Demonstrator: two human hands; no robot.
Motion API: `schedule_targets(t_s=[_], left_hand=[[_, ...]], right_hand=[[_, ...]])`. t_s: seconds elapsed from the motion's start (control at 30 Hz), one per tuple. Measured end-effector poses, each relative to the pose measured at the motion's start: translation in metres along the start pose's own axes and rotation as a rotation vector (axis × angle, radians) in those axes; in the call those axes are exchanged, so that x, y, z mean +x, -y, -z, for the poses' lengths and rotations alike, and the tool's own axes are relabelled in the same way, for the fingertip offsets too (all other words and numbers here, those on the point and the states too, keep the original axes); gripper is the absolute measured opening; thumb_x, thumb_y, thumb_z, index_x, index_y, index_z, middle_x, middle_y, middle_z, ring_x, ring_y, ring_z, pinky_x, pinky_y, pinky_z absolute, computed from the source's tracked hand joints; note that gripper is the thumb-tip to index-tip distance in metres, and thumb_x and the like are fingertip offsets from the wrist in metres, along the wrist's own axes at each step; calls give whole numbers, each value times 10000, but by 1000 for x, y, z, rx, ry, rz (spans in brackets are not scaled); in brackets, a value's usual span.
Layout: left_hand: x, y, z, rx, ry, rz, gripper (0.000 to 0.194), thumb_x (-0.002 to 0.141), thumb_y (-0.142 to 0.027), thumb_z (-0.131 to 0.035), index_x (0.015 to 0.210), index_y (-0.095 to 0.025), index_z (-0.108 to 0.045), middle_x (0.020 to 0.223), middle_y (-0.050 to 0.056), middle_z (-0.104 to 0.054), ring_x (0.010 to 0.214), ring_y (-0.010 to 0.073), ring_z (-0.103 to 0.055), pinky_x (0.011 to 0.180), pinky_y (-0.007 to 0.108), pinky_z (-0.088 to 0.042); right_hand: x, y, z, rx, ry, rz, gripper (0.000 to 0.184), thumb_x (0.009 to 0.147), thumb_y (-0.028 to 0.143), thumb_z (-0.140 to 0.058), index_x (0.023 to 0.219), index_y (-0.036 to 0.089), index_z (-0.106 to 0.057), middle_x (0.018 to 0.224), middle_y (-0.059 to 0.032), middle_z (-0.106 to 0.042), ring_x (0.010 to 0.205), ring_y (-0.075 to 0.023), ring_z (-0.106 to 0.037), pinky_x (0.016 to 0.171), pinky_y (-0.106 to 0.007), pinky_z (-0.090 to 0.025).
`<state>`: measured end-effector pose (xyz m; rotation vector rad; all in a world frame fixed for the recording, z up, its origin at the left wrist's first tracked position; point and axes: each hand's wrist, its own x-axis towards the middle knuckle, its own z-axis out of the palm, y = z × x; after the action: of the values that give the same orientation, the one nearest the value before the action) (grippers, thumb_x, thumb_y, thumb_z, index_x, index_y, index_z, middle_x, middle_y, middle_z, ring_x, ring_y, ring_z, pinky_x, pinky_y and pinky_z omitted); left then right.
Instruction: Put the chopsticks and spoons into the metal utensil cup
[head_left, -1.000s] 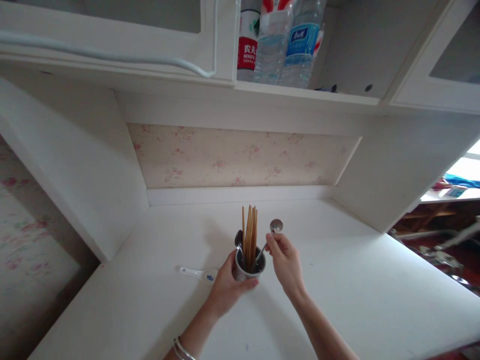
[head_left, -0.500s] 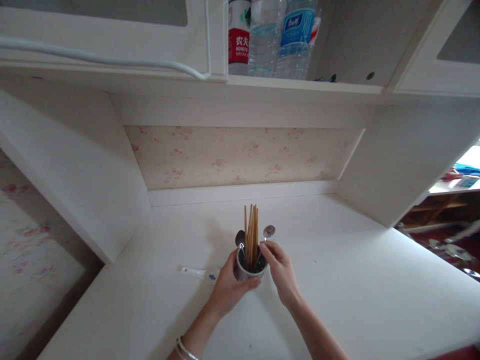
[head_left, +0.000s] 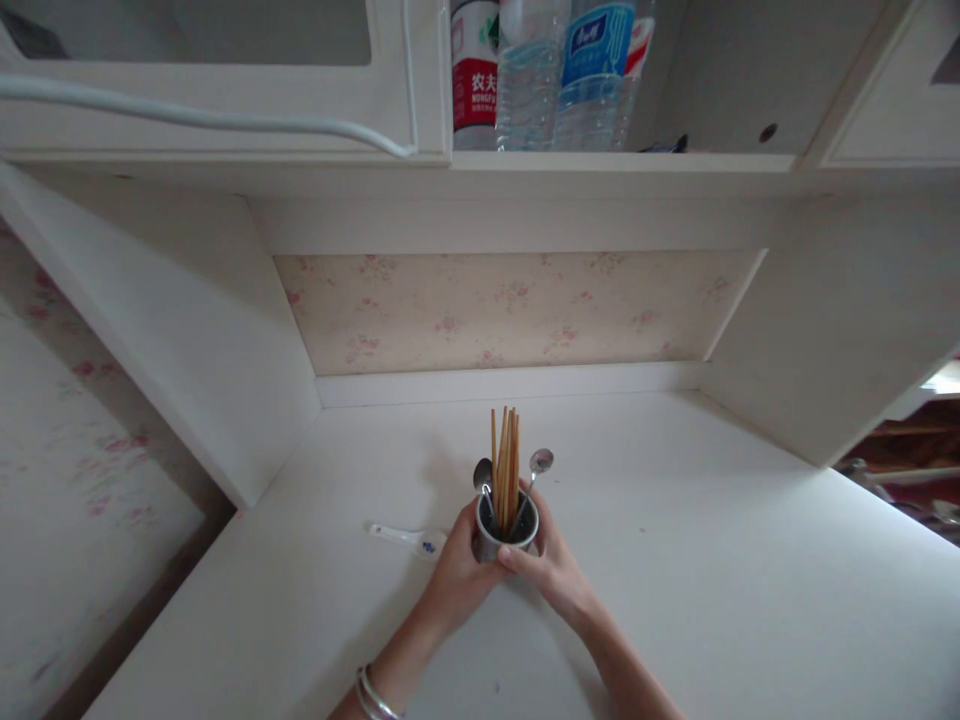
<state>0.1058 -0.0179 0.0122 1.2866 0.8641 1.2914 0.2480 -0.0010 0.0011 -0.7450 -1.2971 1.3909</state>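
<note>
A grey cylindrical utensil holder (head_left: 491,549) stands between my two hands. Several wooden chopsticks (head_left: 505,455) rise from it, with a dark-looking metal spoon (head_left: 483,474) leaning left and a shiny metal spoon (head_left: 541,461) leaning right. My left hand (head_left: 463,562) is wrapped round the holder's left side. From the right, my right hand (head_left: 551,567) grips it too, thumb on the front near the rim. Left of my left hand, a white ceramic spoon (head_left: 405,537) with a blue pattern lies on the white countertop (head_left: 720,580); the holder's base is hidden.
Above, an open cabinet shelf (head_left: 622,162) holds a red-labelled bottle (head_left: 475,85) and a blue-labelled bottle (head_left: 596,55). A white cable (head_left: 210,118) hangs across the cabinet's left door. White side panels (head_left: 817,330) flank the counter, with floral wallpaper (head_left: 480,310) behind.
My right hand has let go of the shiny spoon's handle and moved down onto the holder's right side. The left hand keeps its hold. The view has shifted slightly.
</note>
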Motion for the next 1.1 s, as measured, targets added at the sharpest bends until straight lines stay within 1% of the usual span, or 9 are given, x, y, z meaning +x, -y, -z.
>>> schedule_targets(t_s=[0.1,0.2,0.33,0.47,0.57,0.67,0.8,1.0,1.1], left_hand=[[-3,-1,1,107,-26,-11,645,713,-297,-784,1298,-219,-524,1303,107,-589,1212,296,-536,1053,433,-409],[-8,-9,11,272,25,-24,631,716,-285,-774,1299,-238,-540,1343,103,-556,1253,298,-499,1077,435,-382],[-16,-28,37,586,76,13,593,733,-285,-741,1293,-266,-548,1343,84,-558,1228,268,-518,1039,403,-420],[-12,-47,69,944,120,57,293,843,-291,-583,1126,-248,-647,1172,61,-656,1064,222,-610,930,346,-475],[-4,-51,90,1211,144,44,260,858,-229,-521,1071,-214,-670,1119,73,-677,1072,226,-604,963,348,-433],[2,-50,105,1397,259,93,245,839,-199,-513,1004,-193,-694,1042,90,-699,1029,244,-618,923,343,-430],[6,-47,110,1509,375,167,225,845,-215,-473,827,-196,-697,901,83,-702,896,239,-641,786,308,-426],[8,-40,113,1525,323,250,204,829,-231,-474,797,-207,-675,861,75,-715,819,226,-650,669,268,-383],[11,-46,118,1541,278,261,204,838,-232,-461,803,-203,-660,836,80,-715,798,226,-654,663,269,-377]], right_hand=[[2,-2,1,-18,16,11,780,674,433,-819,1342,248,-462,1302,-104,-602,1218,-318,-532,1066,-506,-358],[2,0,0,-19,18,41,722,682,426,-814,1303,235,-499,1255,-107,-630,1171,-322,-561,1034,-509,-386],[2,4,0,-10,20,45,711,686,386,-819,1305,249,-496,1251,-94,-634,1165,-311,-566,1025,-489,-392],[2,7,0,-13,34,54,693,689,358,-820,1295,250,-501,1239,-85,-640,1156,-300,-570,1025,-485,-385],[1,6,1,-19,34,59,714,681,341,-827,1304,252,-491,1256,-85,-629,1174,-300,-557,1044,-499,-364],[0,0,3,-9,26,55,759,683,332,-826,1340,268,-451,1292,-80,-607,1211,-296,-535,1074,-509,-331],[0,-9,6,26,4,45,881,669,320,-836,1406,311,-353,1371,-65,-548,1289,-285,-473,1121,-514,-273],[1,-12,6,31,4,46,876,661,307,-843,1397,317,-368,1384,-59,-537,1317,-279,-445,1132,-502,-264],[1,-9,6,38,0,43,869,657,307,-846,1388,316,-375,1356,-60,-561,1288,-278,-477,1125,-505,-273]])
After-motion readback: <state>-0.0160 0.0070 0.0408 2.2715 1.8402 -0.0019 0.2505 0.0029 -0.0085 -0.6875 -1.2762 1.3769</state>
